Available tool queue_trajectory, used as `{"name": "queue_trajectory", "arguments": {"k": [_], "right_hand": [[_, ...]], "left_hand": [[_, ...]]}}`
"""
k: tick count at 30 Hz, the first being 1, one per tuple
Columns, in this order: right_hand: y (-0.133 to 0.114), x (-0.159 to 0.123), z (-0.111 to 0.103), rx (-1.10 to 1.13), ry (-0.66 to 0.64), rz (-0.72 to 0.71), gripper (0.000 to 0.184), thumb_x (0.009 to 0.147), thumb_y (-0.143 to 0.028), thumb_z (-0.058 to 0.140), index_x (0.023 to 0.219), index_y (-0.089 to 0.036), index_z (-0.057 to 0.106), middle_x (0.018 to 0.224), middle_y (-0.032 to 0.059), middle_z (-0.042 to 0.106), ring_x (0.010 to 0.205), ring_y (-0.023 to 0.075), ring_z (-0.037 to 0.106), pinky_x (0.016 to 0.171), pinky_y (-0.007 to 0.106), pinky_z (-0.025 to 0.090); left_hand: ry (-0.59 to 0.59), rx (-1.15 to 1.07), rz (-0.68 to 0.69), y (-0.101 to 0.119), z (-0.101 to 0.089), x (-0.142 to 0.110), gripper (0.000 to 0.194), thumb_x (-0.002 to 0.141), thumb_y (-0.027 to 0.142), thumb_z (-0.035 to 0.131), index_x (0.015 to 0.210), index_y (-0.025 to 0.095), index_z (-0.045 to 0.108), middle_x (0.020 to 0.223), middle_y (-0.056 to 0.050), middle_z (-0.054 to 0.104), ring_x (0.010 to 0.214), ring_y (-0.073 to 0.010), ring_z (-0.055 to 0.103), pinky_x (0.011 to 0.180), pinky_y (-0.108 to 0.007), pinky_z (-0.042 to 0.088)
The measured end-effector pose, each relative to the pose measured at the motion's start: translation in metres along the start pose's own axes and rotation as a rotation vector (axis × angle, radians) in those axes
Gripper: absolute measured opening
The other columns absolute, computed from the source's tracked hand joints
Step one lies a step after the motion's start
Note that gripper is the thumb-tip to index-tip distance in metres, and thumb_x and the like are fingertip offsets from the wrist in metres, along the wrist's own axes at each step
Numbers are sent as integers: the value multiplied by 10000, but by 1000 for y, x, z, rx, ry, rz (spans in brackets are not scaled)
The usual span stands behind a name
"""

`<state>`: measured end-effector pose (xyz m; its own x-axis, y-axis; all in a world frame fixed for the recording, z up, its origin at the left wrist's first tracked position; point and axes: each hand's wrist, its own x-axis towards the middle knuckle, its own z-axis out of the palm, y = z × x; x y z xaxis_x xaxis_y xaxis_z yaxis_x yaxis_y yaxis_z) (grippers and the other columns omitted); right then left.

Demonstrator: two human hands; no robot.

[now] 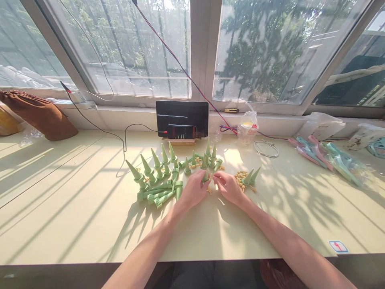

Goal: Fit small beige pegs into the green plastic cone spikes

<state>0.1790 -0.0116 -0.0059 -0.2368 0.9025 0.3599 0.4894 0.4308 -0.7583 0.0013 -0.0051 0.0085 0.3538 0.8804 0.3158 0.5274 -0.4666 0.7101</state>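
Note:
My left hand is closed around a small green plastic cone, its tip pointing up. Just to the right, my right hand has its thumb and fingers pinched close to that cone; whatever lies between them is too small to make out. Left of my hands stand several green spiked pieces with collars. In front of these, green ribbed tubes lie in a loose pile. Beside my right hand, two green cones rest on a heap of small yellow pieces.
A black tablet and a phone with a cable lean by the window. Behind my right hand are a plastic-wrapped cup and a coiled white cable. Bagged pink and green straps lie right; a brown bag lies far left.

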Motion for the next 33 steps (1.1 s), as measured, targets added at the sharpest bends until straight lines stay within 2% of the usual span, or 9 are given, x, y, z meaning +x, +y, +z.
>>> {"name": "queue_trajectory", "arguments": {"k": [8,16,22,33], "right_hand": [[-7,1,0,53,0,23,230,940,-379,501,930,-173,601,869,46,657,577,123,579,575,260,459],[-4,0,1,78,16,70,331,937,-392,516,1186,-191,600,914,52,658,566,117,571,562,261,487],[-4,2,1,17,14,32,330,945,-351,503,1200,-194,643,954,71,696,596,130,574,575,270,489],[5,3,2,-75,16,1,281,935,-313,527,1143,-206,682,833,41,701,583,146,570,623,295,487]], "left_hand": [[-1,18,-1,-1,1,1,112,901,190,475,841,189,570,761,2,520,602,-131,448,605,-269,375],[22,-49,-24,-4,1,1,104,909,245,482,886,199,573,660,29,470,542,-120,401,547,-256,336],[28,-115,-47,-6,1,1,135,927,302,478,917,211,576,596,44,429,508,-117,372,517,-251,312],[16,-135,-65,-9,3,1,151,918,304,487,1011,222,572,682,14,550,508,-121,401,522,-260,333]]}}
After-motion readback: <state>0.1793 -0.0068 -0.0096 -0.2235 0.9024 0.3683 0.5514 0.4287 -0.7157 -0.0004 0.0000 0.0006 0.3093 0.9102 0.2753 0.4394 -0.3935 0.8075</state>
